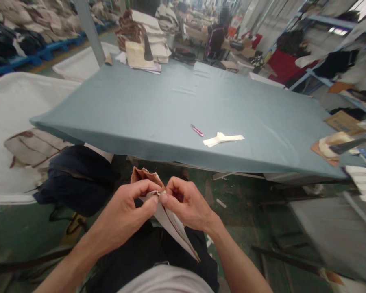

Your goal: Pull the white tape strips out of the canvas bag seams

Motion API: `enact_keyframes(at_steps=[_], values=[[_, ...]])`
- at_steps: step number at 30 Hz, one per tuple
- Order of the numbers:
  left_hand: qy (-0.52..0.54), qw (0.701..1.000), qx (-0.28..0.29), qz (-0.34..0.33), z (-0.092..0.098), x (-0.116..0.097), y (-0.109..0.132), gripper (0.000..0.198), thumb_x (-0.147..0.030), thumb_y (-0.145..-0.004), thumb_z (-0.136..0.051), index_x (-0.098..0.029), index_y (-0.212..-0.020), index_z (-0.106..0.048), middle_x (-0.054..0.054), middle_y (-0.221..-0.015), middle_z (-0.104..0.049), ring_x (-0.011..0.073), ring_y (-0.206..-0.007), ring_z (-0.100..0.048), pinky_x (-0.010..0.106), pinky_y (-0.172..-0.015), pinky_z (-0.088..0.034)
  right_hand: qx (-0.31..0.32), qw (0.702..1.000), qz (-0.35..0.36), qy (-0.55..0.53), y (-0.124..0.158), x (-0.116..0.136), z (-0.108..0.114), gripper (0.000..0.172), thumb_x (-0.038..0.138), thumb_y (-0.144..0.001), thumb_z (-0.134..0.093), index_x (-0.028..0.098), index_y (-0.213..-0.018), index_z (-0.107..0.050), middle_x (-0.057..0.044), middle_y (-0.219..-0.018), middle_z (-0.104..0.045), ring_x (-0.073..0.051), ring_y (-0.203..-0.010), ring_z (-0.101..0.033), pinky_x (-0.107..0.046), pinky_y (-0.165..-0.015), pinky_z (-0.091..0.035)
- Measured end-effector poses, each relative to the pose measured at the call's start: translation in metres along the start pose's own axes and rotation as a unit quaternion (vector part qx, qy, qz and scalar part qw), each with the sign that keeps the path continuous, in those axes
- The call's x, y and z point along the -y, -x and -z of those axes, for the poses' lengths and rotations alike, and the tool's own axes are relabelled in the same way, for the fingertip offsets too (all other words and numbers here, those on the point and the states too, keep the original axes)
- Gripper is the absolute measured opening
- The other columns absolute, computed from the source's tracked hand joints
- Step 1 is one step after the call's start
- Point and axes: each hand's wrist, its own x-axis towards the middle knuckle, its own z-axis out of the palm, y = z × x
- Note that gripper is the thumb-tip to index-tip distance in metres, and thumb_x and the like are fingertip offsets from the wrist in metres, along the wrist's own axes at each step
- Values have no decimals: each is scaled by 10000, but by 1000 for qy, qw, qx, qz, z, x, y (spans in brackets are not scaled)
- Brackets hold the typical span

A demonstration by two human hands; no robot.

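Your ten o'clock: white bin [18, 92], pale brown-edged fabric [36, 148] inside. Your left hand [131, 208], angled toward one o'clock, pinches the brown-lined piece [171, 226] at twelve; right hand [187, 203], angled toward eleven, fingers pinching it alongside.

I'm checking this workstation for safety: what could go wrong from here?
The left hand and right hand pinch the fabric piece by a small part of its edge, away from the table, so it might slip toward the littered floor.

The small pink-handled tool lies loose beside the cream strip; a careless reach for the strip could meet its tip.
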Motion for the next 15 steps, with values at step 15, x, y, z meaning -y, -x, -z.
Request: enact_keyframes(at_steps=[15], values=[[179, 981, -16, 74, -5, 31, 2, 250, -372, -900, -672, -180, -778, -776, 29, -855, -754, 195, -811, -633, 284, -787, -490, -49, 989, 4, 137, 9, 17, -17, 163, 333, -938, -578, 242, -813, -526, 29, -725, -619, -143, -636, -558, -266, -631, -364]])
